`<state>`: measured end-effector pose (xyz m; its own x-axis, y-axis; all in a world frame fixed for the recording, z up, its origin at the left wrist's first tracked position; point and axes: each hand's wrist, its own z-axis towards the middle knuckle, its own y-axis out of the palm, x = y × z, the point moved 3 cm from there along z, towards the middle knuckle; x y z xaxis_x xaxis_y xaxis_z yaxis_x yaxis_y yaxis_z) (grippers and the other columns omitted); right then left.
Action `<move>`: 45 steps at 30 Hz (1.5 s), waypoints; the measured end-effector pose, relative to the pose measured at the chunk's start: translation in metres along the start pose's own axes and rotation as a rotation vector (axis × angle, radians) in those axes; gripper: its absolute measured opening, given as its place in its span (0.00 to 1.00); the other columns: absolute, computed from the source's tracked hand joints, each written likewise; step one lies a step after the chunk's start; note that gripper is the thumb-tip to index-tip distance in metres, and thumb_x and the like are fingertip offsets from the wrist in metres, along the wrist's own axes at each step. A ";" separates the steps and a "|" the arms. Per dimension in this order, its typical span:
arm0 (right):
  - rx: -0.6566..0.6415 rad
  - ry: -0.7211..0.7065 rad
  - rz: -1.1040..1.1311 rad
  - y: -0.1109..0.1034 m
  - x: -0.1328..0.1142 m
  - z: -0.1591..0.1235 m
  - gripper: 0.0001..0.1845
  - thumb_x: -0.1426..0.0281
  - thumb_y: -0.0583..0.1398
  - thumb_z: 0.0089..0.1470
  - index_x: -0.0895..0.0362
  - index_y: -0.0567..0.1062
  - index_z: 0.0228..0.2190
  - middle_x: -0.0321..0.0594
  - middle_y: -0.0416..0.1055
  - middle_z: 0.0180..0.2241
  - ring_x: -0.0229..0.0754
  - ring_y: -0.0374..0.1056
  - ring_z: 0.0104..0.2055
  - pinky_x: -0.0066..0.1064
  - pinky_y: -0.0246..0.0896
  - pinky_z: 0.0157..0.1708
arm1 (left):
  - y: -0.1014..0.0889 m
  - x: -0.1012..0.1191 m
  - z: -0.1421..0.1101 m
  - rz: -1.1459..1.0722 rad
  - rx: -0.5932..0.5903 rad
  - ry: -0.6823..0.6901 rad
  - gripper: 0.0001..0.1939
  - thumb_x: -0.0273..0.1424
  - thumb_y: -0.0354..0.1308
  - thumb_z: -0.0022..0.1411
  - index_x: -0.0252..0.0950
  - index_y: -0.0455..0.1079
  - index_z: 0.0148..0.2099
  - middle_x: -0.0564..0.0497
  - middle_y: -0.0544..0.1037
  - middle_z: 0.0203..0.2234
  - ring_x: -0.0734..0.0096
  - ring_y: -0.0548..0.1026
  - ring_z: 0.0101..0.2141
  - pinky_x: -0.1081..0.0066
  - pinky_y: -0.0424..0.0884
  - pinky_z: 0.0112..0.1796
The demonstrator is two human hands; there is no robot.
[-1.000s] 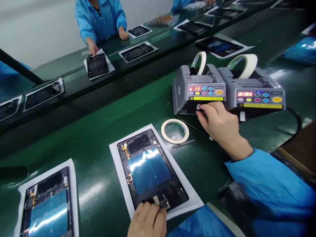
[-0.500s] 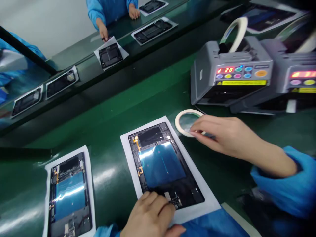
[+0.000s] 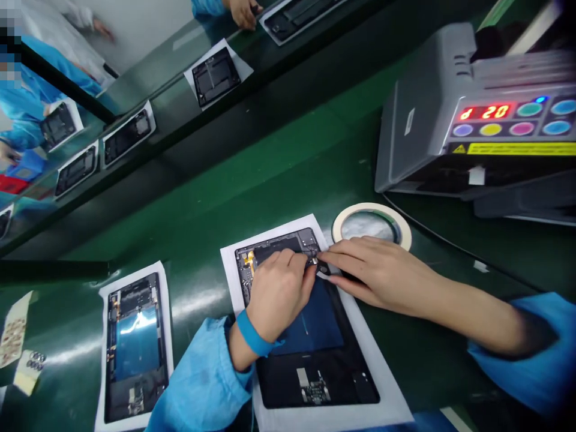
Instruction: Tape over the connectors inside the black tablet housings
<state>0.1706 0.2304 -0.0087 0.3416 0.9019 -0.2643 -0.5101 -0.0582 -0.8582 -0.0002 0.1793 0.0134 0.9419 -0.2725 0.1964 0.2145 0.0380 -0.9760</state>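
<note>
Your bare left hand (image 3: 276, 294), blue band (image 3: 252, 335) at the wrist, has moved from the lower edge of the opened black tablet with a blue film panel (image 3: 335, 366), where it lay 0.5 s ago. It now bends palm down near the upper right corner, hiding part of it; your bare right hand (image 3: 391, 273) has come to meet it from the right. Fingers on both are drawn nearly together; I cannot tell whether they pinch anything.

The tablet lies on a white sheet (image 3: 387, 390) on the green worktop (image 3: 292, 174). Well to its left lies another opened tablet (image 3: 135, 336). Your right hand partly covers the flat cream tape ring (image 3: 338, 227). Beyond, on the grey plastic tape dispenser (image 3: 427, 114) reading 20, a white tab (image 3: 477, 176) has emerged since 0.5 s ago. Farthest, black tablets (image 3: 216, 75) line a ledge.
</note>
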 end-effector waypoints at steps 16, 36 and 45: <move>-0.010 -0.012 -0.135 0.007 0.000 0.010 0.14 0.66 0.56 0.65 0.60 0.78 0.45 0.45 0.75 0.37 0.45 0.67 0.37 0.37 0.60 0.37 | 0.009 -0.010 0.004 -0.306 -0.002 -0.153 0.07 0.25 0.56 0.67 0.36 0.74 0.36 0.52 0.75 0.27 0.70 0.73 0.30 0.70 0.70 0.33; -0.069 -0.030 -0.113 0.013 -0.008 0.002 0.18 0.65 0.56 0.64 0.63 0.77 0.48 0.47 0.72 0.36 0.48 0.64 0.38 0.40 0.57 0.37 | 0.014 -0.012 -0.001 -0.270 -0.002 -0.143 0.09 0.28 0.54 0.69 0.36 0.75 0.38 0.52 0.74 0.27 0.71 0.74 0.29 0.71 0.70 0.34; -0.043 0.033 0.042 0.017 0.000 -0.003 0.14 0.66 0.56 0.66 0.59 0.76 0.46 0.45 0.74 0.38 0.46 0.66 0.39 0.39 0.62 0.38 | 0.019 -0.009 -0.001 -0.190 -0.029 -0.109 0.11 0.29 0.52 0.71 0.35 0.74 0.39 0.50 0.76 0.31 0.67 0.76 0.33 0.68 0.72 0.37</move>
<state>0.1647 0.2275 -0.0244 0.3468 0.8837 -0.3142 -0.4904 -0.1147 -0.8639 -0.0054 0.1812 -0.0070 0.9079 -0.1670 0.3846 0.3849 -0.0320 -0.9224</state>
